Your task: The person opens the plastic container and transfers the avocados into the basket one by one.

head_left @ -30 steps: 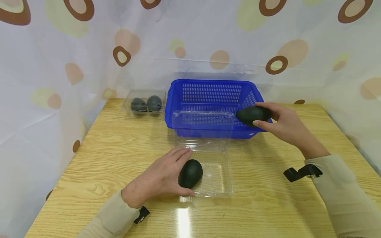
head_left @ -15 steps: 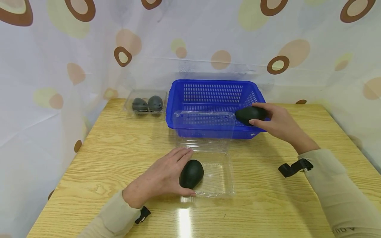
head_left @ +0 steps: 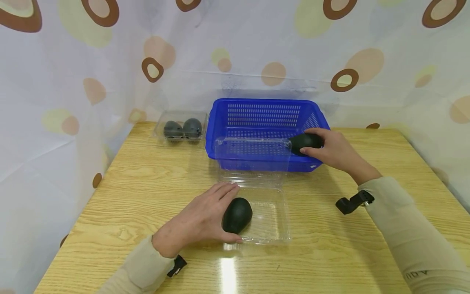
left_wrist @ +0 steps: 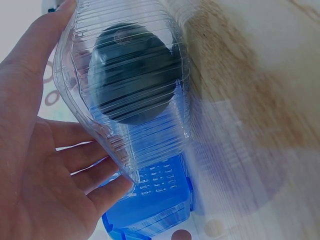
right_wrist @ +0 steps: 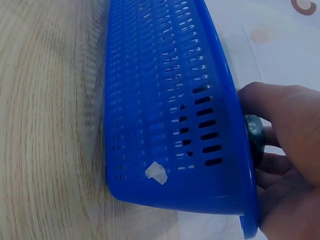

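Note:
In the head view, my right hand (head_left: 332, 149) grips a dark green avocado (head_left: 305, 143) at the right front of the blue basket (head_left: 214, 122). The right wrist view shows part of that avocado (right_wrist: 255, 137) behind the basket rim, with my fingers around it. My left hand (head_left: 202, 218) holds the left side of a clear plastic clamshell container (head_left: 271, 239), thumb at its near edge and fingers along the far part. Another avocado (head_left: 238, 215) lies in the container's left half. Through the ridged wall, the left wrist view shows this avocado (left_wrist: 132, 75).
A clear box (head_left: 200, 114) with two dark avocados (head_left: 192, 128) stands at the back left beside the basket. The clamshell's raised lid (head_left: 253, 157) leans in front of the basket. A patterned curtain (head_left: 249, 41) hangs behind the wooden table (head_left: 147, 179).
My right hand has moved slightly left with the avocado, further over the basket's right front. My left hand keeps its place on the container.

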The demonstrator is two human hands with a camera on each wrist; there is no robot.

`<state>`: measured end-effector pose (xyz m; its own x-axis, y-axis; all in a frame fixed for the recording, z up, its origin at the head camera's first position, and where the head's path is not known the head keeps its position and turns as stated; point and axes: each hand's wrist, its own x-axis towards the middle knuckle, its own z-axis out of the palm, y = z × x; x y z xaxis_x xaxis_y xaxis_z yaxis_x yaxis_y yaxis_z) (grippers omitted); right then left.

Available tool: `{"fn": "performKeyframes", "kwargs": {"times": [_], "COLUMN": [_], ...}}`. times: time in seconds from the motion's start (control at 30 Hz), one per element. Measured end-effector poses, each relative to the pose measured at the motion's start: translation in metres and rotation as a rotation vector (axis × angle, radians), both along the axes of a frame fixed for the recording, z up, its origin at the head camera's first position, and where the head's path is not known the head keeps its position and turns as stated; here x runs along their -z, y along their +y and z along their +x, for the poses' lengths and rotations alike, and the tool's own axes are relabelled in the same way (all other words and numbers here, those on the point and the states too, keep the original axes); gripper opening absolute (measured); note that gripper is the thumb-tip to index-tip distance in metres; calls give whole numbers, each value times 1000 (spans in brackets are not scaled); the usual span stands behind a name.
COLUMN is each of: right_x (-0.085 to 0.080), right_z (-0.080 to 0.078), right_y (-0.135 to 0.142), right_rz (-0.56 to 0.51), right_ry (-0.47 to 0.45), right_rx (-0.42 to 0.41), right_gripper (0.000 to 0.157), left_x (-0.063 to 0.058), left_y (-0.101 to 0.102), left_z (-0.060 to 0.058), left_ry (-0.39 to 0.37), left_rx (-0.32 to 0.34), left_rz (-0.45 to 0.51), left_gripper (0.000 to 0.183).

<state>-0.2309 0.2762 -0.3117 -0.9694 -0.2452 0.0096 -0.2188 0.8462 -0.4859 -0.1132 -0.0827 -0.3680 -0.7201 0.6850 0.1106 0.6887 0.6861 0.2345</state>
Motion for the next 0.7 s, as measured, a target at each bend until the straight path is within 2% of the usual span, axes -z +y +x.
{"fn": "performKeyframes", "kwargs": {"times": [0.5, 0.7], "right_x": [6, 6], "right_z": [-16, -21], "right_y": [-10, -16], "right_rz": [115, 154], "right_ry": [12, -21], "right_rx": [-25, -51], "right_gripper": [57, 57], "left_x": [1, 0], "left_y": [0, 0], "left_z": [-1, -1], "left_ry": [-3, -11], "left_rx": [-4, -2], "left_rz": [-2, -8], "left_gripper": [117, 118]}}
